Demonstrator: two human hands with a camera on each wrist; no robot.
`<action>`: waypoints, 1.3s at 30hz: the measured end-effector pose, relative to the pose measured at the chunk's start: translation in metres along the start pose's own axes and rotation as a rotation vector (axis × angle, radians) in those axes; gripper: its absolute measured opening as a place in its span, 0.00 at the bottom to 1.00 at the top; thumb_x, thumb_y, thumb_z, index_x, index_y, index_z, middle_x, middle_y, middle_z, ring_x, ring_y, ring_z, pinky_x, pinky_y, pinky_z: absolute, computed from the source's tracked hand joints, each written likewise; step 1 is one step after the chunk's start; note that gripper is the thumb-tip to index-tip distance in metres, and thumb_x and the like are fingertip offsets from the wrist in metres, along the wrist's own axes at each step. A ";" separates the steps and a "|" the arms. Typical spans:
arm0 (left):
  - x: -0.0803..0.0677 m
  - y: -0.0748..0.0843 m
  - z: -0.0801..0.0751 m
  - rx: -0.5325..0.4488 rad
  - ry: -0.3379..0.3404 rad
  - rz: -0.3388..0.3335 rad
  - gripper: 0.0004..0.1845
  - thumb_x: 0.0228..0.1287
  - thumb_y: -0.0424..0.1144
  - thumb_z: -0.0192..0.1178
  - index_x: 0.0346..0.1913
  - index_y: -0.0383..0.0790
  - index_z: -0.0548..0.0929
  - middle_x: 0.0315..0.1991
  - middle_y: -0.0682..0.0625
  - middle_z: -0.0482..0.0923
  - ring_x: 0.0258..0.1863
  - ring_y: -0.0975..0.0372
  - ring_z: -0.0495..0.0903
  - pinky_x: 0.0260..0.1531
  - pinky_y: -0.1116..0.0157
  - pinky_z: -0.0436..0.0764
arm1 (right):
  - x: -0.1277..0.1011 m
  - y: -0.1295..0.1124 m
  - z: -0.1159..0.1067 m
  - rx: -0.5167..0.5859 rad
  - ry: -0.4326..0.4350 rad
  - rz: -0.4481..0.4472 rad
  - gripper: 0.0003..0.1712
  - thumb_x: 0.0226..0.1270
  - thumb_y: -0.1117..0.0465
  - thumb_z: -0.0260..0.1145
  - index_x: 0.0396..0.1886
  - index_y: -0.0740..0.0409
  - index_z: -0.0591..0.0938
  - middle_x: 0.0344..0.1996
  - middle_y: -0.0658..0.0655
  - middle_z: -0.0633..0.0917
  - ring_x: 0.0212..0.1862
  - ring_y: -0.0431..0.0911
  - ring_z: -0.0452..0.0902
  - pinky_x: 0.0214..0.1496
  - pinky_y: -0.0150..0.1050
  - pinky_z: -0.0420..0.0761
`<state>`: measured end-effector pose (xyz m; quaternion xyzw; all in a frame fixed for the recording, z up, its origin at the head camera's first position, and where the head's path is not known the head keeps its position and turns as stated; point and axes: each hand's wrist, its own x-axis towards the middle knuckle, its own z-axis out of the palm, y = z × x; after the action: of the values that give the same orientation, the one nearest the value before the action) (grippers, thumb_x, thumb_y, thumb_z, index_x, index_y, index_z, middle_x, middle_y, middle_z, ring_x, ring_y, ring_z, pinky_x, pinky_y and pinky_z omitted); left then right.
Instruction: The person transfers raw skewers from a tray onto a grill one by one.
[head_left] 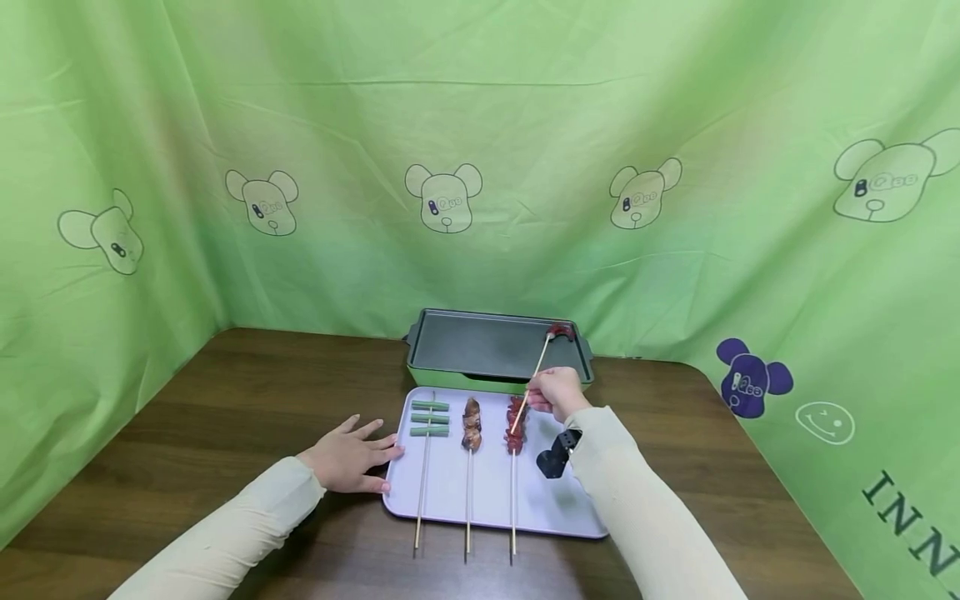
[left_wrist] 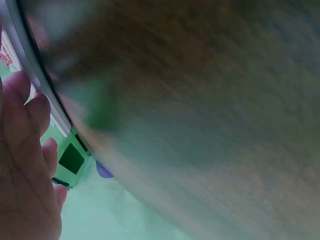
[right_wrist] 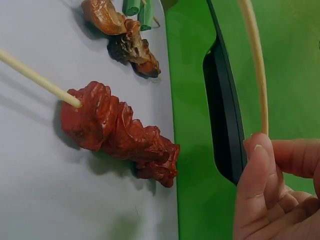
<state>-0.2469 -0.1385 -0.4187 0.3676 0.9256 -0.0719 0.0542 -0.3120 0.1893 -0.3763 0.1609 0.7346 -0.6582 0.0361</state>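
- Nearest the head camera are the two pale sleeves, crossing the dark, wood-grained desk [head_left: 225, 392] toward a flat lilac tray [head_left: 450, 492].
- Left hand [head_left: 352, 457]: lies flat on the desk with fingers straight and spread, fingertips touching the tray's left rim; it grips nothing and seems to steady the tray.
- On the tray, left to right: a skewer of green pieces [head_left: 430, 418], short smooth cylinders; a brown meat skewer [head_left: 472, 423], lumpy and glossy; a red meat skewer [head_left: 515, 427], folded and ridged. All three have thin pale wooden sticks whose ends overhang the near rim.
- Right hand [head_left: 553, 393]: fingers curled, pinching the lower end of a fourth skewer [head_left: 542, 360]; its red meat tip rests at the far right corner of the grill pan [head_left: 480, 343], a dark flat plate in a green housing, just behind the tray.
- Step in hand, as I judge it: laying this skewer on the pan. The next move calls for lowering the stick flat and letting go, meat well inside the rim.
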 end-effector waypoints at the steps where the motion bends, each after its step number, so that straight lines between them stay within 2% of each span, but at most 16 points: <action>1: 0.000 0.000 0.000 0.004 0.000 0.000 0.34 0.64 0.64 0.50 0.68 0.50 0.72 0.67 0.54 0.68 0.70 0.49 0.60 0.65 0.46 0.56 | 0.000 0.000 0.000 -0.003 -0.003 0.002 0.10 0.62 0.77 0.54 0.43 0.75 0.74 0.12 0.53 0.77 0.11 0.36 0.72 0.16 0.27 0.75; 14: -0.002 0.002 -0.002 0.000 -0.007 -0.004 0.34 0.64 0.64 0.50 0.68 0.50 0.72 0.67 0.54 0.68 0.70 0.50 0.60 0.65 0.46 0.56 | 0.001 0.004 -0.001 0.001 0.024 0.006 0.03 0.62 0.75 0.58 0.35 0.71 0.76 0.11 0.53 0.77 0.11 0.36 0.72 0.16 0.27 0.75; 19: -0.002 0.002 -0.002 0.001 -0.008 -0.005 0.34 0.64 0.64 0.50 0.68 0.50 0.72 0.67 0.54 0.68 0.70 0.50 0.60 0.65 0.46 0.56 | -0.001 0.007 -0.004 0.000 0.026 -0.012 0.07 0.65 0.70 0.60 0.39 0.71 0.75 0.11 0.51 0.77 0.12 0.36 0.74 0.16 0.28 0.75; 24: -0.001 0.001 -0.001 -0.010 -0.009 -0.003 0.34 0.64 0.64 0.50 0.68 0.49 0.72 0.67 0.53 0.68 0.70 0.50 0.60 0.65 0.46 0.56 | -0.008 0.011 -0.012 0.045 -0.006 -0.048 0.12 0.68 0.64 0.62 0.41 0.70 0.73 0.11 0.50 0.78 0.12 0.35 0.75 0.17 0.28 0.77; 30: 0.001 0.000 0.000 0.001 -0.016 0.004 0.34 0.64 0.64 0.50 0.68 0.50 0.71 0.68 0.54 0.67 0.70 0.50 0.59 0.65 0.46 0.55 | -0.023 0.025 -0.025 0.030 -0.067 -0.026 0.26 0.71 0.54 0.60 0.50 0.76 0.73 0.13 0.50 0.80 0.14 0.36 0.75 0.20 0.28 0.77; 34: 0.002 0.000 0.001 0.021 -0.034 -0.016 0.34 0.64 0.64 0.50 0.69 0.51 0.70 0.68 0.55 0.66 0.71 0.52 0.57 0.66 0.47 0.54 | -0.034 0.033 -0.028 -0.034 -0.099 -0.031 0.28 0.71 0.55 0.60 0.54 0.79 0.72 0.14 0.50 0.80 0.15 0.36 0.75 0.20 0.28 0.77; 39: 0.000 0.001 -0.001 0.009 -0.061 -0.051 0.36 0.64 0.64 0.51 0.70 0.50 0.68 0.69 0.55 0.65 0.72 0.54 0.55 0.67 0.47 0.53 | -0.051 0.034 -0.030 -0.063 -0.138 -0.065 0.21 0.70 0.61 0.62 0.49 0.79 0.74 0.15 0.51 0.80 0.16 0.36 0.76 0.20 0.29 0.78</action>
<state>-0.2468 -0.1378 -0.4178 0.3418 0.9323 -0.0886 0.0789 -0.2493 0.2119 -0.3917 0.0903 0.7556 -0.6449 0.0704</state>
